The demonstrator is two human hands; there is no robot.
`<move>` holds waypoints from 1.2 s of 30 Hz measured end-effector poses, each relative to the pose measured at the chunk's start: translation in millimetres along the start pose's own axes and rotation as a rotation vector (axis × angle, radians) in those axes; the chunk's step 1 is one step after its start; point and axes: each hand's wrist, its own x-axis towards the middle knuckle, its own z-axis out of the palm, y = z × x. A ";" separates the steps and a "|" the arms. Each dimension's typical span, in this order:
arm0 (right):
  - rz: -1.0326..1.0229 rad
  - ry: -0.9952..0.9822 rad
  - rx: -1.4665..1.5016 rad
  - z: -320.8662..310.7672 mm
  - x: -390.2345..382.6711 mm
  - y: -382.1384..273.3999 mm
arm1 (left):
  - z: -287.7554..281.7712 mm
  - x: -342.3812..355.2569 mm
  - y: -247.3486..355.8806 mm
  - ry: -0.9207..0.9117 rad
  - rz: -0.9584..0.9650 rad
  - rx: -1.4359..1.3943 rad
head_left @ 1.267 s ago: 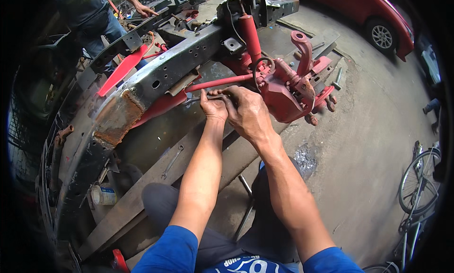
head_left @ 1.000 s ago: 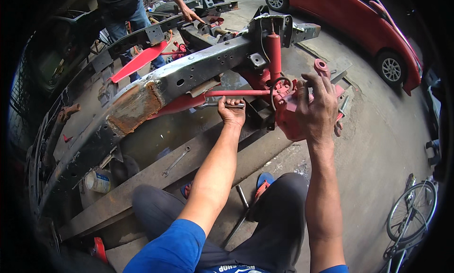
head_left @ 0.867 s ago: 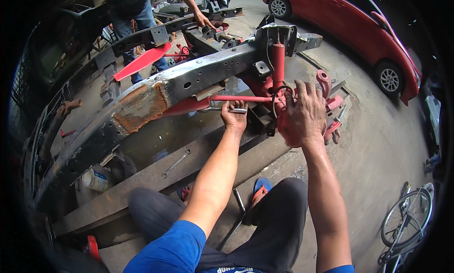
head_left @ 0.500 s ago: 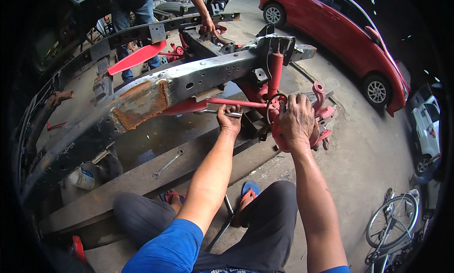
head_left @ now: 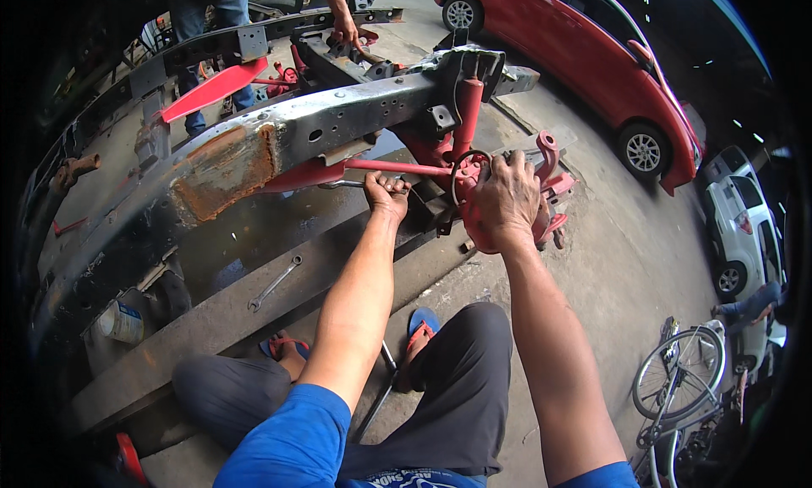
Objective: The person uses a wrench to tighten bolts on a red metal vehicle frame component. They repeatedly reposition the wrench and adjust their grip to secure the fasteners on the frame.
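Note:
A silver wrench (head_left: 342, 183) is in my left hand (head_left: 386, 197), its fingers curled round the shaft. It lies just below a red rod (head_left: 397, 167), with its far end beside the red arm under the frame rail. My right hand (head_left: 510, 199) grips the red steering knuckle (head_left: 482, 227) from above, fingers bent over its far side; the fingertips are partly hidden. Next to that hand, a dark hose (head_left: 458, 183) loops past a red shock absorber (head_left: 468, 116). Above both hands runs the black vehicle frame rail (head_left: 364, 107), with a rusty patch at left.
Another wrench (head_left: 275, 283) lies on a long beam (head_left: 194, 340) before my knees. A long-handled tool (head_left: 376, 403) lies between my feet. Across the frame, another person's hand (head_left: 347, 30) touches it. A red car (head_left: 584, 57) stands far right, a bicycle (head_left: 677, 378) near right.
The whole scene has shifted left and slightly up in the picture. My left fingers wrap more over the wrench, whose near end shows less. My right hand stays on the knuckle.

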 end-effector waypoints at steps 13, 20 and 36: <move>0.069 -0.084 -0.028 -1.3 3.0 -2.6 | -4.1 -35.3 14.8 0.026 -0.136 0.088; 0.064 -0.132 -0.007 -8.5 1.3 -4.4 | -23.0 -91.2 63.8 0.079 -0.338 0.207; 0.016 -0.026 0.154 -5.6 -5.5 10.3 | -33.1 -55.2 33.4 -0.274 -0.122 0.222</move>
